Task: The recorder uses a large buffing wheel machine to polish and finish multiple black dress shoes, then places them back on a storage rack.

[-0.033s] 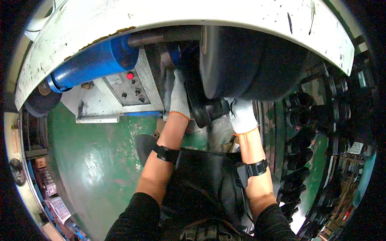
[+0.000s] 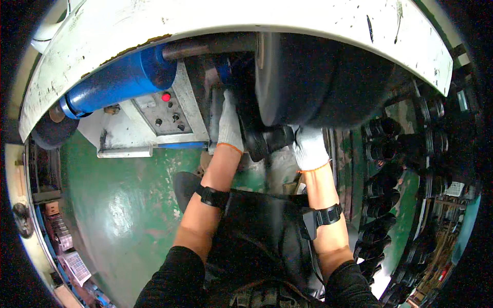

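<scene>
A black boot (image 2: 263, 143) is held between my two hands, just below and left of a large dark buffing wheel (image 2: 318, 82). My left hand (image 2: 230, 124), in a white knit glove with an orange cuff, lies along the boot's left side with its fingers pointing up. On the other side, my right hand (image 2: 309, 148), gloved the same way, grips the boot's right end. Its fingertips are hidden under the wheel's lower edge. The boot's upper part runs into dark shadow, and whether it touches the wheel I cannot tell.
A white hood (image 2: 231, 13) arches over the wheel. At left are a blue cylindrical housing (image 2: 120, 77) and a control panel (image 2: 167, 113) with a red button (image 2: 166, 96). Several black boots (image 2: 380, 149) hang on racks at right. Green floor (image 2: 118, 205) lies below.
My left hand has shifted very slightly to the right, and the boot's lower edge sits a touch higher. My right hand stays in place.
</scene>
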`<state>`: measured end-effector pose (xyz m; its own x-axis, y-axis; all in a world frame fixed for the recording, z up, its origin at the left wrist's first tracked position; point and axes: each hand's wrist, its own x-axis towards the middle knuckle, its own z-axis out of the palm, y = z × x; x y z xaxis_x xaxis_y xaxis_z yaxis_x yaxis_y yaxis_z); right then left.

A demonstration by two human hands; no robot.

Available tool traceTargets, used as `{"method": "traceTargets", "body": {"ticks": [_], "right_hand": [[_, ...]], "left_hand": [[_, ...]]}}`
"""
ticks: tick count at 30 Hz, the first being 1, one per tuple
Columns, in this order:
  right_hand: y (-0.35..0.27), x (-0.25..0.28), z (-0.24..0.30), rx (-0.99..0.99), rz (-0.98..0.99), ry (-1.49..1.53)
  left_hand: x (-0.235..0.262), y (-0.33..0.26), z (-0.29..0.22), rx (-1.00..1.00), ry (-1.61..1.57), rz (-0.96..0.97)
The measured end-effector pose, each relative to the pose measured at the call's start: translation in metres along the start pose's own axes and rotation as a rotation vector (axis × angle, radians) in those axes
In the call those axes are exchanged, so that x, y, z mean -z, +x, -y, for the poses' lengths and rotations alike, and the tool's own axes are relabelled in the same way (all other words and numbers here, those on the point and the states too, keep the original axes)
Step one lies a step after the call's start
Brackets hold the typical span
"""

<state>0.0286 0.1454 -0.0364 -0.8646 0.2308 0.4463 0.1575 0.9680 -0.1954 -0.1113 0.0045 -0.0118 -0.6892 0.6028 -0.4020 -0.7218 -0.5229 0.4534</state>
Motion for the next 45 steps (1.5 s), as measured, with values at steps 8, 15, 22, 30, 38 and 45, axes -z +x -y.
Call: {"method": "traceTargets", "body": {"ticks": [8,15,22,30,38,45], "right_hand": [[0.021,0.052,0.035,-0.133,0.091,-0.014],[0.022,0.026,0.023,-0.187,-0.062,0.106],[0.015,0.033,0.009,-0.114,-0.030,0.047],[0.009,0.026,-0.015,-0.145,0.155,-0.126],[0.004,-0.003,-0.040,-0.170,-0.101,0.123],[-0.013,0.003,-0.075,-0.353,0.082,0.576]], "left_hand": [[-0.017,-0.019,0.021,0.025,0.039,-0.172],[0.010,-0.002,0.021,-0.082,0.613,-0.184],[-0.028,-0.033,-0.001,0.033,0.737,-0.308],[-0.006,-0.017,0.009,-0.031,0.609,-0.027],[-0.023,-0.040,0.008,0.365,-0.068,0.110],[-0.037,-0.028,0.029,0.330,-0.358,0.637]]}}
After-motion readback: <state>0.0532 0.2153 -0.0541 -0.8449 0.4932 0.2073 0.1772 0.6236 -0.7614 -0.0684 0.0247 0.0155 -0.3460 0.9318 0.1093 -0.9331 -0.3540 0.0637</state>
